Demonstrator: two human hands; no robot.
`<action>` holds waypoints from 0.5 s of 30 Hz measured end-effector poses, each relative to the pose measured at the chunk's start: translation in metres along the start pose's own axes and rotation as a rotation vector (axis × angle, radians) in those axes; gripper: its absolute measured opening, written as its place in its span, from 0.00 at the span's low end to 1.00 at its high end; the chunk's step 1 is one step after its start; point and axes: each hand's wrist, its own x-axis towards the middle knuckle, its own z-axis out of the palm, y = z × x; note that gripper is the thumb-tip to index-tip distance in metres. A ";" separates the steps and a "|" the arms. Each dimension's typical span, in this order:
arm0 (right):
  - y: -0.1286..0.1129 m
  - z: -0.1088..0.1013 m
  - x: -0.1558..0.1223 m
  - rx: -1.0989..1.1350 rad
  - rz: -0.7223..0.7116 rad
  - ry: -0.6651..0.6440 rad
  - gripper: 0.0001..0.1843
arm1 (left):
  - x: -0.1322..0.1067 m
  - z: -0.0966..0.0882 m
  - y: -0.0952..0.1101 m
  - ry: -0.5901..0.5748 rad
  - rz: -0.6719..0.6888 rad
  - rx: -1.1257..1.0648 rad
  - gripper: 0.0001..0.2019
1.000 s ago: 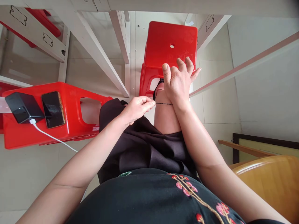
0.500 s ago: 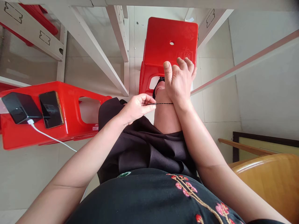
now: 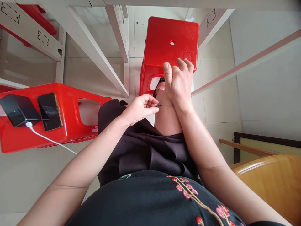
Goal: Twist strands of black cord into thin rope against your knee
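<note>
A thin black cord [image 3: 166, 105] lies across the wrist of my right hand [image 3: 178, 83], which is raised with its fingers half curled and holds nothing. My left hand [image 3: 141, 110] is next to that wrist, thumb and fingertips at the cord's left end. Whether they grip the cord is hard to tell. Below both hands is a bare knee [image 3: 167, 124] coming out of a black satin skirt [image 3: 145, 153]. A dark shoe [image 3: 158, 88] is partly hidden behind my right hand.
A red plastic stool [image 3: 170, 40] stands beyond my hands. Another red stool [image 3: 68, 103] on the left holds a smartphone [image 3: 50, 111] and a black charger [image 3: 18, 110] with a white cable [image 3: 49, 141]. White shelf frames [image 3: 94, 44] stand at the top; a wooden chair [image 3: 265, 182] is at lower right.
My left hand has moved slightly right along the cord, and its thumb and fingers now look a little apart. The view has shifted slightly.
</note>
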 end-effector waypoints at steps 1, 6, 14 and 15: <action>0.000 0.000 0.000 0.007 0.008 -0.008 0.42 | 0.000 0.000 0.001 -0.002 -0.003 -0.002 0.15; 0.000 0.001 0.001 -0.010 0.029 -0.043 0.41 | -0.002 -0.002 0.005 0.028 -0.007 0.001 0.15; 0.014 0.013 0.004 0.117 -0.112 0.052 0.37 | 0.000 0.005 0.001 -0.082 0.050 0.020 0.16; 0.018 0.017 0.006 0.142 -0.229 0.027 0.36 | 0.001 0.009 0.002 -0.091 0.054 0.025 0.15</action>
